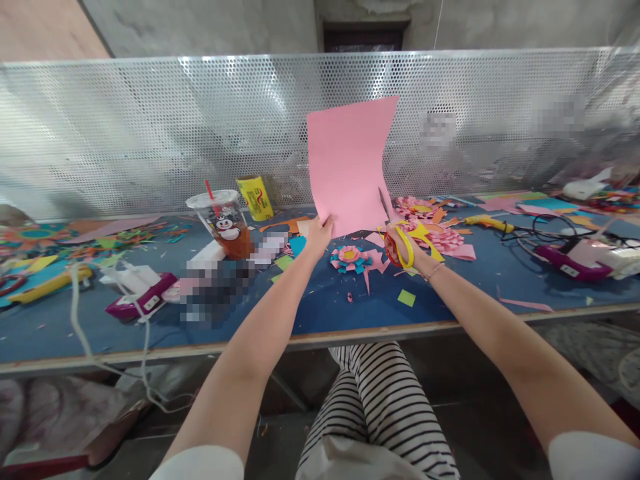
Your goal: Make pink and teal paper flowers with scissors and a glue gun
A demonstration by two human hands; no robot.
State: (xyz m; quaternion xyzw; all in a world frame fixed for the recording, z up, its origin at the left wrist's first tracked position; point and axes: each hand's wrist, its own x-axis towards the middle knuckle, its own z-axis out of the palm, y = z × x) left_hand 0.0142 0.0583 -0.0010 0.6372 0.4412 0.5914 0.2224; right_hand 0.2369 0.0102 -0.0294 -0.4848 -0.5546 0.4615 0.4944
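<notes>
My left hand (320, 235) pinches the lower left corner of a pink sheet of paper (350, 163), which stands up above the table and bends slightly. In my right hand (404, 243) is a pair of scissors (411, 248) with yellow and red handles. Their blades point up beside the sheet's lower right edge; whether they touch it I cannot tell. Below the sheet, a pink and blue paper flower (351, 259) with a yellow centre lies on the table. More pink paper flowers (417, 208) lie partly behind my right hand.
A lidded plastic cup (227, 223) with a red straw and a yellow can (255, 198) stand left. Purple power strips (143, 297) with cables lie on both sides. A yellow glue gun (487, 223) is at right. A perforated metal panel (200, 127) borders the blue table (325, 320).
</notes>
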